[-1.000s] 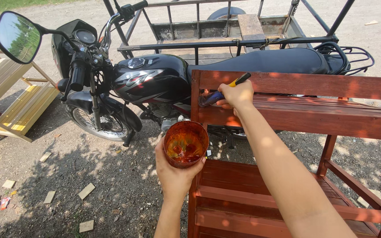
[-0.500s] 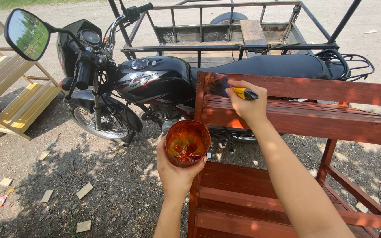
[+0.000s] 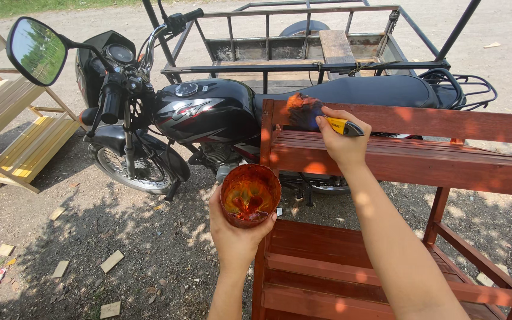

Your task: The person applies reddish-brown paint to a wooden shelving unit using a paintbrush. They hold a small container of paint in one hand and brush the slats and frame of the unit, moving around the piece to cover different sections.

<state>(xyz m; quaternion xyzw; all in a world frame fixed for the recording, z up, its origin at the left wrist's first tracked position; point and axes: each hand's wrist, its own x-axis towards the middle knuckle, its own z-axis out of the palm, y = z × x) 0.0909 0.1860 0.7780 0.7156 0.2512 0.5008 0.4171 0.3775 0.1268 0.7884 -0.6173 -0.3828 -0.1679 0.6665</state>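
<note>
Red-brown stained wooden rack (image 3: 422, 160), taken here as the landmark. Right hand (image 3: 342, 139), grip closed around a yellow-handled brush (image 3: 321, 115), presses the bristles against the rack's top rail near its left post. Left hand (image 3: 232, 234), grip wrapped about a stain-coated cup (image 3: 250, 195), holds it just left of the rack's left post, above the lower shelf. Behind the rack stands a black motorcycle (image 3: 202, 112) with a metal cart (image 3: 303, 41). Left of the rack, well apart, an unpainted shelf (image 3: 13, 130); wood scraps (image 3: 112, 261) lie on the dirt.
</note>
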